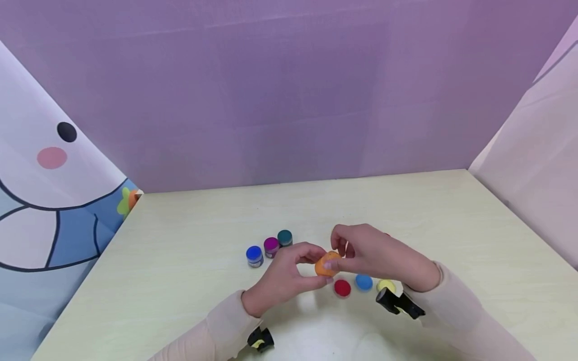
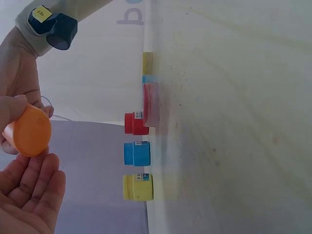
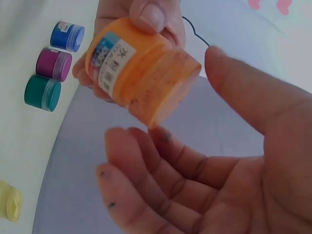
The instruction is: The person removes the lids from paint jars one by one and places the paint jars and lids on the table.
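Observation:
My left hand holds an orange paint jar tilted above the table, thumb on one side and fingers below it. The jar has a printed label and a translucent, smeared end that faces my right hand. That hand hovers around this end, its fingers loosely bent. The right wrist view shows a narrow gap between the right thumb and the jar; whether a fingertip grazes the rim I cannot tell. Small dark spots mark some right fingers. In the left wrist view the jar's flat orange base faces the camera.
Left of my hands stand a blue jar, a purple jar and a green jar. Nearer me are a red, a light blue and a yellow jar. Beyond them stand another red, blue and yellow jar.

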Motion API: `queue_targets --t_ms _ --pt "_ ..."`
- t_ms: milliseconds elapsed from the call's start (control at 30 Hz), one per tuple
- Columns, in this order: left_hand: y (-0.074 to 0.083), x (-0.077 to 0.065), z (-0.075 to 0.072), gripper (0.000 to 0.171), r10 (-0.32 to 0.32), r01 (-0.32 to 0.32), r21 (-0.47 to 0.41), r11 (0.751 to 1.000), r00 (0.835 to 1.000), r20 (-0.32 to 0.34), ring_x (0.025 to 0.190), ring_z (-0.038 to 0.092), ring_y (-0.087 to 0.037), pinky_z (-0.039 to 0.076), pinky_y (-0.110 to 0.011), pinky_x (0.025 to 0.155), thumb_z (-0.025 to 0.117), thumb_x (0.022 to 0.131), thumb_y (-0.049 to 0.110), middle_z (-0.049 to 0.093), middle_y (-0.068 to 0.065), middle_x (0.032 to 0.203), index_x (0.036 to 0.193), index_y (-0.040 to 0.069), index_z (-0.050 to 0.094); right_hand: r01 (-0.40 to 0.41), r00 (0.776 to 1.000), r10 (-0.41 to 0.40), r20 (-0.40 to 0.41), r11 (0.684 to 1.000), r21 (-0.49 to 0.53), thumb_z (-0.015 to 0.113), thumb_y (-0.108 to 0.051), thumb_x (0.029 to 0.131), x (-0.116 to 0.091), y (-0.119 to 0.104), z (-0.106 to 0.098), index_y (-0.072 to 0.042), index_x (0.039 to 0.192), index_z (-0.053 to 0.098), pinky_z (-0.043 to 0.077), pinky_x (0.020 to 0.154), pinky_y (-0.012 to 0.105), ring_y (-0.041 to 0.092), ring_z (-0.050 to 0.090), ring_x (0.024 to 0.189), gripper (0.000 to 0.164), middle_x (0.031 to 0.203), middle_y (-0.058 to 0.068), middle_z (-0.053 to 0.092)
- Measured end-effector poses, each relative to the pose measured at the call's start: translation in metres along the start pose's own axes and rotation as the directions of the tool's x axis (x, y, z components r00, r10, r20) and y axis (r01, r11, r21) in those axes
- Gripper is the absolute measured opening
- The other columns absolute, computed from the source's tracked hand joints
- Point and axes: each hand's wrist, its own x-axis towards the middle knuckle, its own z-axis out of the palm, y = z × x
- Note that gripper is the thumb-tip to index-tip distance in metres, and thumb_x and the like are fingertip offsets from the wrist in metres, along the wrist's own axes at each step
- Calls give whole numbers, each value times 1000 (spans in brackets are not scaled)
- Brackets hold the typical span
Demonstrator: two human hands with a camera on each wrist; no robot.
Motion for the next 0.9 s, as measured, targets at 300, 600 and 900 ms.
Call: queue_targets --t_ms 300,600,900 --pt "0 0 0 31 -2 2 26 1000 1000 1 92 55 -6 47 -32 82 73 76 26 61 13 98 103 20 60 -44 999 43 17 998 34 68 -39 77 1 -1 0 -14 84 53 48 52 25 7 52 59 30 72 -9 56" --pt "-1 0 0 33 -19 19 22 1000 1000 -5 92 55 -7 46 -33 83 74 75 27 61 12 99 104 20 60 127 991 -126 38 992 -11 72 -17 77 1 0 -1 -17 94 54 49 71 26 6 53 79 25 88 -12 54" --pt "-1 0 0 32 -32 32 -32 999 999 -6 91 56 -8 47 -42 82 74 75 26 61 11 99 104 19 60 388 922 -387 30 921 -36 73 -7 74 0 5 -2 -18 102 53 46 74 21 5 48 87 36 97 -11 51"
